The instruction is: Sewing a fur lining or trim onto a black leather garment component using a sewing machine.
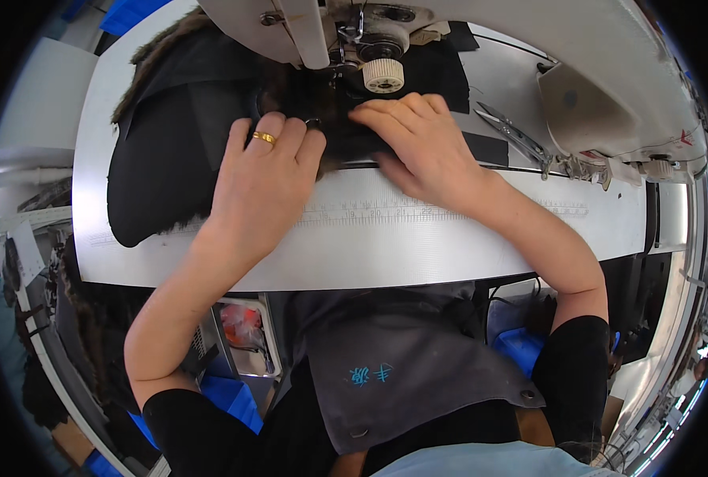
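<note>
My left hand (262, 183), with a gold ring, has its fingers curled on the dark fur-edged fabric (163, 151) below the sewing machine's head (306, 32). My right hand (421, 151) bends its fingers over the dark material just right of the needle area, its thumb low beside it. The black fabric spreads left across the white machine bed, with brown fur along its back edge. A white knurled knob (383, 74) sits above the space between my hands. Both sets of fingertips are partly hidden in the dark material.
Silver scissors (513, 137) lie to the right of my right hand. The white table edge (354, 274), with a printed ruler, runs in front of me. Below it are a tray (250, 334) with red contents, blue bins (230, 397) and my grey apron. The machine's arm (624, 87) overhangs the right.
</note>
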The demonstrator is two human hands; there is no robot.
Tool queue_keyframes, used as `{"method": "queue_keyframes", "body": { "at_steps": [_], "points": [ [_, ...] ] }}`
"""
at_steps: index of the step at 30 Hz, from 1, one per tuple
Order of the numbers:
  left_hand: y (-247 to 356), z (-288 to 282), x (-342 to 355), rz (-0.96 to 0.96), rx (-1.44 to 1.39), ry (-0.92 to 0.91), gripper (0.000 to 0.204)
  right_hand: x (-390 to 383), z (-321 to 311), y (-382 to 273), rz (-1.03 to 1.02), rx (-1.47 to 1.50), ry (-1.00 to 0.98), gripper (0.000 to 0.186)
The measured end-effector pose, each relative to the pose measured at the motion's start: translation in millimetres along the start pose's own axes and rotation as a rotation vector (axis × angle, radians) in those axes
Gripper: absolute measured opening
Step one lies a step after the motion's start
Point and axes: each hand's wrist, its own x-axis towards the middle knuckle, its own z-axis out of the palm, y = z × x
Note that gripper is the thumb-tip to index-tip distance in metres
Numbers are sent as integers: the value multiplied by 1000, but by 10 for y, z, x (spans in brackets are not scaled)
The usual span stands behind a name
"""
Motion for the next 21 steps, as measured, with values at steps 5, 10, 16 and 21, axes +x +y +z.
{"method": "queue_keyframes", "body": {
  "at_steps": [5, 10, 16, 21],
  "points": [
    [-95, -161, 165, 54, 44, -141, 17, 51, 45, 50, -22, -118, -89, 24],
    [-356, -214, 229, 227, -25, -234, 47, 32, 36, 111, -192, -112, 33, 16],
    [-29, -93, 102, 113, 179, -197, 41, 22, 34, 97, -177, -34, -62, 22],
    [-99, 1, 50, 111, 37, -77, 22, 11, 38, -33, -27, -2, -73, 43]
  ]
}}
